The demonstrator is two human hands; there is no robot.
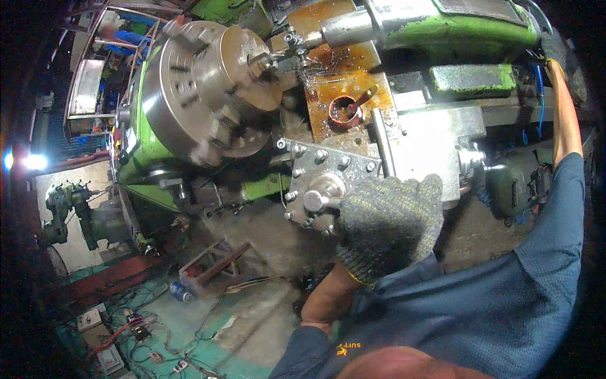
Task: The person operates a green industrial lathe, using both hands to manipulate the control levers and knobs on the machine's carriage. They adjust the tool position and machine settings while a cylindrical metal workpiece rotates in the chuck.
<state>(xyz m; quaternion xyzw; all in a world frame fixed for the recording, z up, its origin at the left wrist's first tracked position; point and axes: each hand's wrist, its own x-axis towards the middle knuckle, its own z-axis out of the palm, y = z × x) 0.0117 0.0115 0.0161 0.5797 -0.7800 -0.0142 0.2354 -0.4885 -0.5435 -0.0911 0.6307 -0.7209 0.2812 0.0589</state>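
Note:
My left hand (391, 221), in a grey knitted glove, is closed around the lever of the square tool post (322, 158). The lever's round hub (325, 192) shows just left of the glove; bolts ring the post's top plate. At the upper right, my right hand (560, 54), also gloved, reaches the far end of the green tailstock (454, 25). Shadow hides its fingers and what they touch. To the left, the lathe chuck (189, 95) is blurred as if spinning, with a disc-shaped metal workpiece (249, 66) in front of it. The tailstock's spindle (347, 28) points toward the workpiece.
A red pot (344, 112) with a brush (366, 96) in it stands on the oily brown plate (322, 129) behind the tool post. A metal bar (383, 142) lies beside it. On the floor at lower left are a can (181, 292), cables and switch boxes (110, 360).

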